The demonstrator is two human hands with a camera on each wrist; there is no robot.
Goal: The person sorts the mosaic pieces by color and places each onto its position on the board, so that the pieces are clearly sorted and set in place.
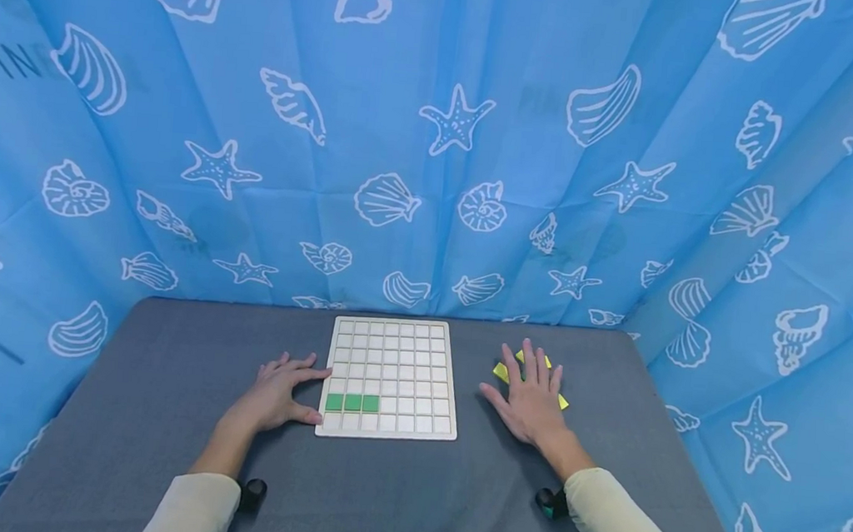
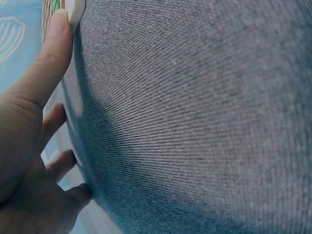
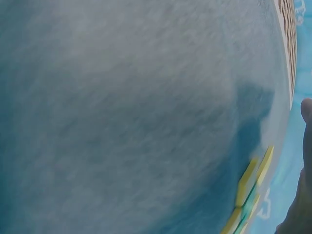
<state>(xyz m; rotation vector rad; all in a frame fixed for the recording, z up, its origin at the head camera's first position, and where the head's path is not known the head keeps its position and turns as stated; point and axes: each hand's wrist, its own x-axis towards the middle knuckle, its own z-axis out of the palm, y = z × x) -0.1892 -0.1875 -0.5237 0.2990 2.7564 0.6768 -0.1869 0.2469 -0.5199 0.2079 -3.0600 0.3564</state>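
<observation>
A pale square board (image 1: 406,373) with a grid of white cells lies flat on the table. Three green tiles (image 1: 352,403) sit side by side in its second row from the front, starting at the left edge. My left hand (image 1: 273,396) is spread at the board's left side, with thumb (image 2: 57,29) and index fingertip right at the rim. To the right of the board, my right hand (image 1: 536,404) is stretched out above several yellow tiles (image 1: 501,373), covering part of them. Between those yellow tiles (image 3: 247,183) a strip of green shows in the right wrist view.
Grey cloth covers the table (image 1: 393,497). A blue curtain (image 1: 435,158) with white shells and starfish hangs behind its back edge and along both sides. Dark wrist devices (image 1: 253,494) are worn on both arms, below pale sleeves (image 1: 200,507).
</observation>
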